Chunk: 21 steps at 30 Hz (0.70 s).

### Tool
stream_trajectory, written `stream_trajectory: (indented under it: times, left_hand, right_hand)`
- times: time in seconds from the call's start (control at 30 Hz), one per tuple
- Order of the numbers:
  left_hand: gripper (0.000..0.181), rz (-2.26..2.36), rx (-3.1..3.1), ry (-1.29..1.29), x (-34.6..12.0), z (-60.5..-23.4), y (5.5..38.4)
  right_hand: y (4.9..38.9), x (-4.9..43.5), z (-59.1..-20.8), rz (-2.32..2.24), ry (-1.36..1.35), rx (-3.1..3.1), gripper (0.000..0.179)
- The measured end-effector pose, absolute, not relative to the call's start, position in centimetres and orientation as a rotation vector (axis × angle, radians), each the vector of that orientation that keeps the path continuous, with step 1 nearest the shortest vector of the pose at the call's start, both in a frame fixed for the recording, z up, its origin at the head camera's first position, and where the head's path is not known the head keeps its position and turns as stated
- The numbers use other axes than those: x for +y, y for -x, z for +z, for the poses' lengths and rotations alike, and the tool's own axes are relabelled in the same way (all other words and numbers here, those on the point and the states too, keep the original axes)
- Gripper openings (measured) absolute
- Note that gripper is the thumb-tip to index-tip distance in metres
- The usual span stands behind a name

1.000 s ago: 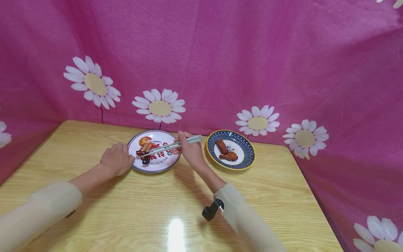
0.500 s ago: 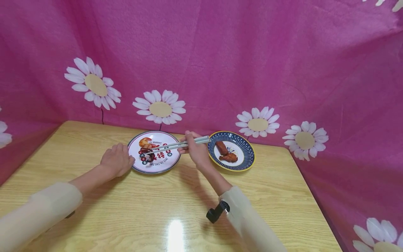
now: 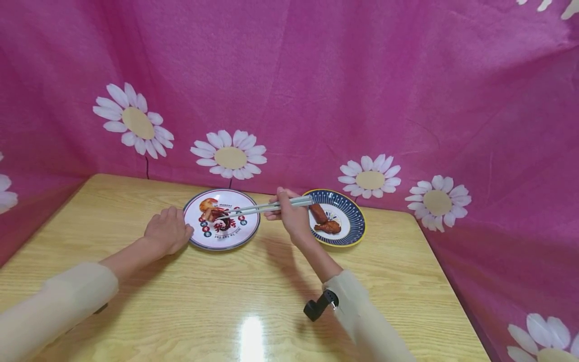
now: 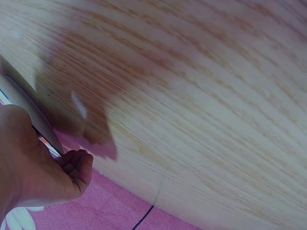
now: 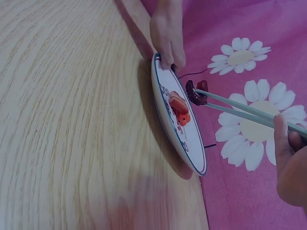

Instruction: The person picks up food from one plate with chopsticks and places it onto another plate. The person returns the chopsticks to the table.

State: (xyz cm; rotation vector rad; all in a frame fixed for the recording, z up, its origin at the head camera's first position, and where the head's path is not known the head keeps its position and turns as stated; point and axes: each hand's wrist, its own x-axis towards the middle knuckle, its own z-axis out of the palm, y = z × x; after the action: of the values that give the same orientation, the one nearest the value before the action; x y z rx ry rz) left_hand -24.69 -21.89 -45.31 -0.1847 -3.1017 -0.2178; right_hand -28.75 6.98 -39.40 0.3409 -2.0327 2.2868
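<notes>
My right hand (image 3: 293, 216) grips a pair of pale chopsticks (image 3: 253, 207) above a white plate (image 3: 239, 239) with red lettering. Their tips pinch a dark red, bumpy piece of food (image 5: 195, 93), held up off the plate in the right wrist view. Orange, shrimp-like food (image 3: 208, 204) lies on the plate's left part. At the plate's left rim, my left hand (image 3: 168, 231) holds the edge, fingers over the rim in the right wrist view. The left wrist view shows that hand (image 4: 48, 167) with curled fingers beside the rim.
Right of the white plate sits a blue-patterned dish (image 3: 357, 221) with a yellow rim. It bears a chicken drumstick (image 3: 327, 227) and a brown oblong piece (image 3: 318, 213). A pink curtain (image 3: 298, 90) with daisies hangs behind the wooden table (image 3: 203, 296).
My right hand has moved to the right with the chopsticks, carrying the dark red piece from the plate's left side toward its middle. My left hand stays at the rim.
</notes>
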Motion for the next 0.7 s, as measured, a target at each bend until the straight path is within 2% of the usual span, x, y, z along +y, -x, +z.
stream_trajectory:
  times: [0.7]
  left_hand:
    - [0.045,-0.202,-3.113,0.196,-21.7,-45.0,24.4]
  right_hand:
    - [29.4,12.3,-38.6,2.288,-0.207,-1.908,0.037]
